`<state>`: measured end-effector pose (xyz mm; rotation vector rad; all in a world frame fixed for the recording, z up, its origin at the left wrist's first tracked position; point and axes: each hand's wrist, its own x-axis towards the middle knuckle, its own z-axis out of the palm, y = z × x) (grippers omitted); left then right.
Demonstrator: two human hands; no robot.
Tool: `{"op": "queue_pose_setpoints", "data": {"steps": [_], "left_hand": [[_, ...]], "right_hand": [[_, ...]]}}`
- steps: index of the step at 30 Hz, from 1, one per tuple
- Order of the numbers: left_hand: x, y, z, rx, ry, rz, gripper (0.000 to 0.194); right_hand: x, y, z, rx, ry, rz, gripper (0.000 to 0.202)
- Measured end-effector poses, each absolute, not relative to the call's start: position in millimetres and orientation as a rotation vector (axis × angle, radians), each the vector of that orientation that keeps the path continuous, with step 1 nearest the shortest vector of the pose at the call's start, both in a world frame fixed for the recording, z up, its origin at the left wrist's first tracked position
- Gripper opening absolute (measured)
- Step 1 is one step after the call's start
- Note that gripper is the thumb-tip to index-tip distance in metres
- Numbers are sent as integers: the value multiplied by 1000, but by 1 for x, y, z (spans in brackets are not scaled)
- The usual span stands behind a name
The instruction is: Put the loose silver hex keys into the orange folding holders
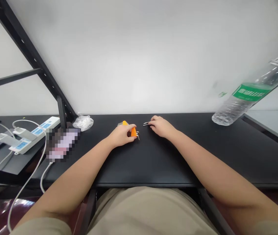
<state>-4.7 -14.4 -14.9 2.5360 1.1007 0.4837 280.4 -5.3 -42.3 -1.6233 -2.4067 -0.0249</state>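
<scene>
My left hand (122, 135) is closed around the orange holder of a hex key set (133, 132), near the middle of the black table (143, 163). Bent metal key ends stick out on its right side, and straight shafts show beyond my fingers at the upper left. A short gap to the right, my right hand (160, 125) rests low over the tabletop with its fingers curled together. From its fingertips a thin metal piece (145, 123), which looks like a hex key, points left toward the orange holder. My fingers hide its other end.
A clear plastic bottle (245, 94) with a green label leans at the right by the white wall. A crumpled clear plastic bag (83, 123) lies at the back left. Left of it are a blurred-out phone (64, 143), a white power strip (36, 134) and loose white cables (39, 160).
</scene>
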Motion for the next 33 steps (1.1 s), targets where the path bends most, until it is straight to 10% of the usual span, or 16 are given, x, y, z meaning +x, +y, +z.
{"op": "queue_pose_setpoints", "data": {"steps": [7,33], "left_hand": [[-7,-12,-19,2525,1123,483,53],[0,-21,-14,2598,947,506,24]], "right_hand": [[265,-24,-28,-1871,-2419,202,3],[231,-46,-17,-997,-2352,335,22]]}}
